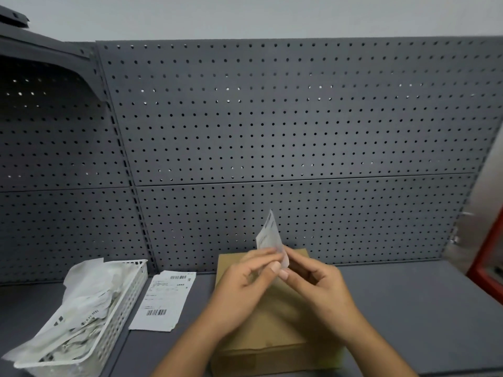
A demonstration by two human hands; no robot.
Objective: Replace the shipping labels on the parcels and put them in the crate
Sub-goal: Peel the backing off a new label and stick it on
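I see left hand (244,285) and right hand (322,284) both pinching one small label (270,236), raised over brown parcel (275,333), bench (413,308) beneath

Brown cardboard parcel (268,317), white barcoded label (163,302) left of it, white lattice basket (119,308), dark grey perforated pegboard (272,118), grey counter (408,308)

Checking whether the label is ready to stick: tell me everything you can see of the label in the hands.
The label is a small white paper slip with dark print too blurred to read. It stands nearly upright, slightly curled, held in the air above the brown cardboard parcel. The left hand and the right hand both pinch its lower end between fingertips. Whether its backing is peeled off cannot be told.
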